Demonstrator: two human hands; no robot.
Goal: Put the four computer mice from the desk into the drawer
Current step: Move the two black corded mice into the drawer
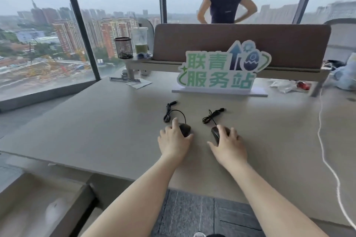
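Observation:
Two black wired mice lie on the grey desk [96,131]. My left hand [174,140] covers the left mouse [185,128], fingers wrapped over it. My right hand [229,145] grips the right mouse [215,134], thumb on its near left side. Each mouse trails a bundled black cable toward the back: the left cable [169,111] and the right cable [211,116]. The open drawer [38,208] shows at the lower left, below the desk edge; its inside is blurred and pale. No other mice are visible.
A white and green sign [221,72] stands behind the mice. A mesh pen cup [123,47] and a drink cup [140,41] sit on a shelf at the back left. A white cable [323,150] runs down the right side. A person [224,2] stands beyond the divider.

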